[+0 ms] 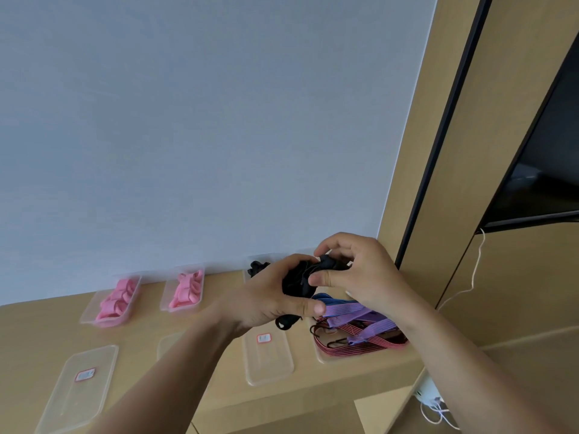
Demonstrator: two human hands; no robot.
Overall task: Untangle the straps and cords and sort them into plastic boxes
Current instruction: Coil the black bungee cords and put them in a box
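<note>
Both hands hold a bunched black strap above the wooden table. My left hand grips it from below and left, with a black end dangling under the thumb. My right hand pinches its upper right part with fingertips. Behind the hands a clear box by the wall holds more black straps. Two clear boxes hold pink straps and pink straps. A pile of purple and red striped cords with hooks lies to the right.
Clear lids with red labels lie near the table's front: one lid at the left, another lid in the middle. A white wall rises behind. A dark screen hangs at the right, with a white cable under it.
</note>
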